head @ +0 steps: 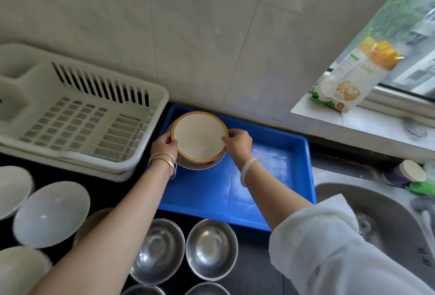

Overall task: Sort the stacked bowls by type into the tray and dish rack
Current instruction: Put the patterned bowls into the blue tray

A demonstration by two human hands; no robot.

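Hands grip opposite sides of a round cream bowl with an orange-brown rim, the left hand and the right hand each pinching its edge, over the far-left corner of the blue rectangular plastic tray. Left of that tray sits the white slatted plastic dish rack. Near the tray's front edge stand 2 shiny steel bowls, with pale white bowls further left.
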